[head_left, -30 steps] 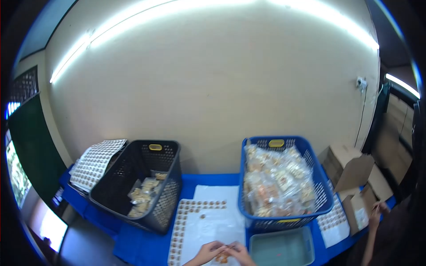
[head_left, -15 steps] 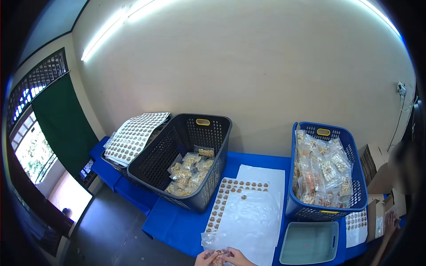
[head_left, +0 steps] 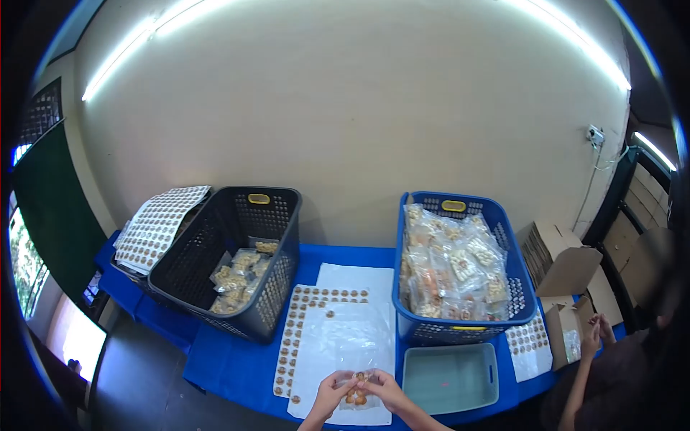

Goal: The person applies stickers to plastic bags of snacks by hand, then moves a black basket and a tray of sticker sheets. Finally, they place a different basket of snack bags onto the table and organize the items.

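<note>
Over the front of a white sheet, my left hand (head_left: pixel 335 393) and my right hand (head_left: pixel 384 390) pinch a clear plastic packet (head_left: pixel 355 399) from both sides. Brown, roundish pieces show inside it; their exact kind is too small to tell. A round brown sticker seems to sit between my fingertips, partly hidden by them. Beneath lies a sticker sheet (head_left: pixel 287 343) with rows of round brown stickers along its left and top edges and a bare white middle. Several pale snack packets (head_left: pixel 237 276) lie in the dark grey basket (head_left: pixel 262 316) to the left.
A blue basket (head_left: pixel 460 332) full of packets stands right, behind a shallow grey-green tray (head_left: pixel 451 381). More sticker sheets lie far left (head_left: pixel 162 228) and right (head_left: pixel 530 346). Cardboard boxes (head_left: pixel 568 262) stand near another person's hands (head_left: pixel 602 329) at the right edge.
The view has swung right, so the baskets appear further left. My hands and the packet have come further into view over the sheet. More of the other person shows.
</note>
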Available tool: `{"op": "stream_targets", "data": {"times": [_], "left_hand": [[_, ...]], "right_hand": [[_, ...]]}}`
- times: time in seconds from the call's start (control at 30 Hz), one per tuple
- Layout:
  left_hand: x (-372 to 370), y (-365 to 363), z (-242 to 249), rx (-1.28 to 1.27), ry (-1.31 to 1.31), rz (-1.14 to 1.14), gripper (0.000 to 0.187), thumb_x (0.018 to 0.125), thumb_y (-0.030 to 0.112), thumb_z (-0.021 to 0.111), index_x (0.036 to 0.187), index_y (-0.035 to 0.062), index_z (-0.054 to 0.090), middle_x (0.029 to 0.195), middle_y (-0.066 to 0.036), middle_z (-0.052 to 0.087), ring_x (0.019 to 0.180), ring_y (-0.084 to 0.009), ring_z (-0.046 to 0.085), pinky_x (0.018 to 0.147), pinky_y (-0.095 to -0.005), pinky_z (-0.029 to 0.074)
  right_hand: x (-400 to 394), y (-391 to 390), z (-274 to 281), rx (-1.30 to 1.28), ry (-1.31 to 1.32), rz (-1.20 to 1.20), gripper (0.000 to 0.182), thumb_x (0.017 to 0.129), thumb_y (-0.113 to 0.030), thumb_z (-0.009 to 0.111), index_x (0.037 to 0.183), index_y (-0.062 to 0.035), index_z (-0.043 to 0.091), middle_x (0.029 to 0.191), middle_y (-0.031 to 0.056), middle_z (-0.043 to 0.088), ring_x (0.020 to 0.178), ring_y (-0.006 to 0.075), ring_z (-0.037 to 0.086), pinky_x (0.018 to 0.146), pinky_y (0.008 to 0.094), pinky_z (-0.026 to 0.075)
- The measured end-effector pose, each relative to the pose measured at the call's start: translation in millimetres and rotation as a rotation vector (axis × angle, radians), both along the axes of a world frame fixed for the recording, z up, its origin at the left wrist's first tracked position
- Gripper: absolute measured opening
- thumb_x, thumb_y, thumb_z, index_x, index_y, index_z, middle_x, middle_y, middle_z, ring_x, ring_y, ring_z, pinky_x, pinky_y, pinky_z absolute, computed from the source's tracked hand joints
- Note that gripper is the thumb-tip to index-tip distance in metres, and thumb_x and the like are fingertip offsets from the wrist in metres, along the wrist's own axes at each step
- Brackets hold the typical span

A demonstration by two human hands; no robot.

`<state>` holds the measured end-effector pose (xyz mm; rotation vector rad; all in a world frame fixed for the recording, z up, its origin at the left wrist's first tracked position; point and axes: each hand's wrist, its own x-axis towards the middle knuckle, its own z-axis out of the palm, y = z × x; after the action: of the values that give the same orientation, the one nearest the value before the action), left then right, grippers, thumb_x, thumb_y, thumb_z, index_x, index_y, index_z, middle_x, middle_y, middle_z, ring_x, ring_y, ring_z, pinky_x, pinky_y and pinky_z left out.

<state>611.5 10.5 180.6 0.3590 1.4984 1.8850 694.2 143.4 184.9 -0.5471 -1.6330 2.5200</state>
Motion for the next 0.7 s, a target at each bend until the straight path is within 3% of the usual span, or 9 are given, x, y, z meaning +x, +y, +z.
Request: {"op": "stream_targets", "data": {"times": [0.07,0.27,0.43,0.53,0.7], "left_hand": [[5,20,12,-0.034,0.093,-0.072,0.024,0.079,0.012,0.063,0.098,-0.0015,0.057,0.090,-0.006,0.059,0.082,-0.0102,0.057,0.072,-0.0202,0.046],[15,47,40,0.025,0.157,-0.258,0.026,0.080,0.013,0.062,0.101,-0.0012,0.056,0.092,-0.006,0.059,0.080,-0.0092,0.057,0.069,-0.0194,0.046],[22,68,50,0.025,0.249,-0.349,0.026,0.081,0.015,0.061,0.101,-0.0010,0.056,0.093,-0.006,0.059,0.079,-0.0080,0.057,0.067,-0.0202,0.046],[38,83,58,0.029,0.291,-0.385,0.026,0.081,0.015,0.060,0.101,-0.0007,0.055,0.092,-0.005,0.059,0.082,-0.0088,0.056,0.070,-0.0218,0.045],[52,99,63,0.090,0.285,-0.434,0.026,0.081,0.015,0.060,0.102,0.0003,0.055,0.092,-0.005,0.060,0.084,-0.0097,0.056,0.073,-0.0227,0.044]], "right_hand": [[16,12,12,-0.154,-0.049,-0.097,0.023,0.080,-0.010,0.060,0.101,-0.0014,0.054,0.093,0.0054,0.059,0.085,0.0138,0.057,0.074,0.0266,0.046],[43,23,21,-0.201,0.044,-0.311,0.019,0.081,-0.009,0.058,0.098,-0.0020,0.056,0.090,0.0044,0.060,0.084,0.0121,0.057,0.073,0.0258,0.047],[53,27,27,-0.023,0.219,-0.431,0.013,0.081,-0.009,0.058,0.090,-0.0003,0.056,0.083,0.0053,0.060,0.075,0.0103,0.057,0.067,0.0229,0.047],[63,33,43,0.185,0.165,-0.634,0.011,0.081,-0.009,0.059,0.086,-0.0002,0.056,0.079,0.0043,0.059,0.070,0.0085,0.056,0.064,0.0210,0.044],[77,47,47,0.195,0.254,-0.697,0.013,0.083,-0.014,0.058,0.080,-0.0014,0.057,0.076,0.0036,0.060,0.068,0.0076,0.054,0.062,0.0208,0.043]]}}
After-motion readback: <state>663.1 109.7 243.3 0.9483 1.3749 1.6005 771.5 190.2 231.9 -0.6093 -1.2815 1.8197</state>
